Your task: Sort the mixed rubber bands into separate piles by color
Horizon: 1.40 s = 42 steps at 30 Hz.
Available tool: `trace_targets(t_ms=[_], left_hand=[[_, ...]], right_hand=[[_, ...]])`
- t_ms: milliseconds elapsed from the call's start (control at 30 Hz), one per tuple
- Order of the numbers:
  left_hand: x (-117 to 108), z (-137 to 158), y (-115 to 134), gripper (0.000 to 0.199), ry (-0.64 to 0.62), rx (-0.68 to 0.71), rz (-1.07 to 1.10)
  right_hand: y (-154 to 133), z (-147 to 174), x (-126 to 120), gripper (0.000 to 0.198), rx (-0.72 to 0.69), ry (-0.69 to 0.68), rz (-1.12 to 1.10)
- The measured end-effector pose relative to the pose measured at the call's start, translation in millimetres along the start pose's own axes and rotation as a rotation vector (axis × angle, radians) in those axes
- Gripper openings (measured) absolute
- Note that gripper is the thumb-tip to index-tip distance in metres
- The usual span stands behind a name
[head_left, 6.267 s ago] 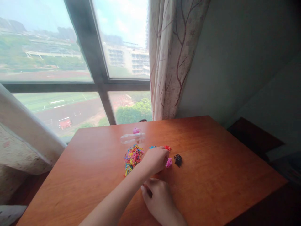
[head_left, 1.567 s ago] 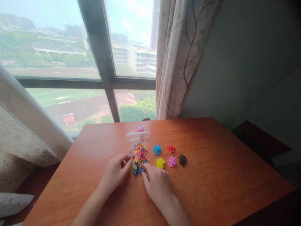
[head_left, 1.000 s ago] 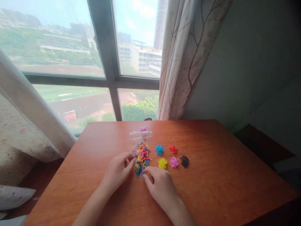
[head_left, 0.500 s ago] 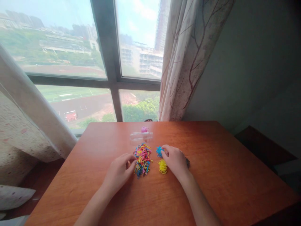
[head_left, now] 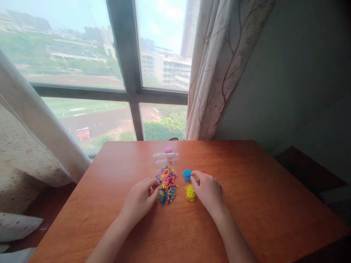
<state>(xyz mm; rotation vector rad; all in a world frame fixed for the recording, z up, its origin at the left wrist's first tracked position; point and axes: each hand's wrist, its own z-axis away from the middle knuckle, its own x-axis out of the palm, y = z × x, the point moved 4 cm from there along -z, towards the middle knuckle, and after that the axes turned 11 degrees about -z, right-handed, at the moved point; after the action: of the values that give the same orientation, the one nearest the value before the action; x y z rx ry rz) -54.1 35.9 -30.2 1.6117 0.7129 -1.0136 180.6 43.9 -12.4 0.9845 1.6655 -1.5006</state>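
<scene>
The mixed pile (head_left: 167, 182) is a loose tangle of small bands in yellow, pink, red, blue and dark colours, on the wooden bench (head_left: 172, 241). The left hand (head_left: 141, 195) has its curled fingers at the pile's left edge. Right of the pile lie a blue heap (head_left: 187, 175) and, nearer the wearer, a yellow heap (head_left: 190, 193); the right hand's (head_left: 207, 190) curled fingers are at the blue one. Fingertips look close together on both hands, though whether either pinches a band I cannot tell.

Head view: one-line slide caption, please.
Left hand at a mixed pile of colorful loops, right hand at a blue pile, yellow pile nearer the camera, on a wooden table.
</scene>
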Motion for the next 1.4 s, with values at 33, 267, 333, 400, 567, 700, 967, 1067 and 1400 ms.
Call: trace_targets(t_ms=[33, 267, 333, 400, 567, 700, 967, 1067, 1400], left_hand=[[-0.2, 0.1, 0.5, 0.024, -0.002, 0.001, 0.0], [-0.5, 1.1, 2.0, 0.023, -0.018, 0.012, 0.027], [-0.8, 1.0, 2.8, 0.023, -0.018, 0.014, 0.03], [-1.6, 0.8, 3.6, 0.022, -0.012, 0.012, 0.034], [-3.4, 0.5, 4.5, 0.021, 0.002, 0.016, 0.039], [-2.5, 1.9, 8.6, 0.02, -0.01, 0.04, 0.032], [-3.3, 8.3, 35.1, 0.024, -0.083, 0.22, 0.181], [-2.1, 7.6, 35.2, 0.021, -0.092, 0.212, 0.175], [-0.9, 7.1, 32.4, 0.019, -0.117, 0.184, 0.131]], right_hand=[[-3.9, 5.3, 2.2, 0.015, -0.007, -0.011, -0.005], [-40.1, 41.5, 29.5, 0.013, -0.082, -0.131, -0.009], [-45.8, 46.3, 35.4, 0.011, -0.077, -0.152, 0.004], [-48.8, 48.2, 38.9, 0.009, -0.079, -0.16, 0.018], [-49.5, 47.0, 39.9, 0.007, -0.089, -0.165, 0.006], [-50.7, 46.4, 35.6, 0.008, -0.111, -0.154, -0.029], [-55.3, 50.3, 25.5, 0.011, -0.199, -0.116, -0.123], [-55.7, 50.7, 22.8, 0.012, -0.207, -0.101, -0.136], [-36.6, 50.4, 18.3, 0.011, -0.176, 0.03, -0.243]])
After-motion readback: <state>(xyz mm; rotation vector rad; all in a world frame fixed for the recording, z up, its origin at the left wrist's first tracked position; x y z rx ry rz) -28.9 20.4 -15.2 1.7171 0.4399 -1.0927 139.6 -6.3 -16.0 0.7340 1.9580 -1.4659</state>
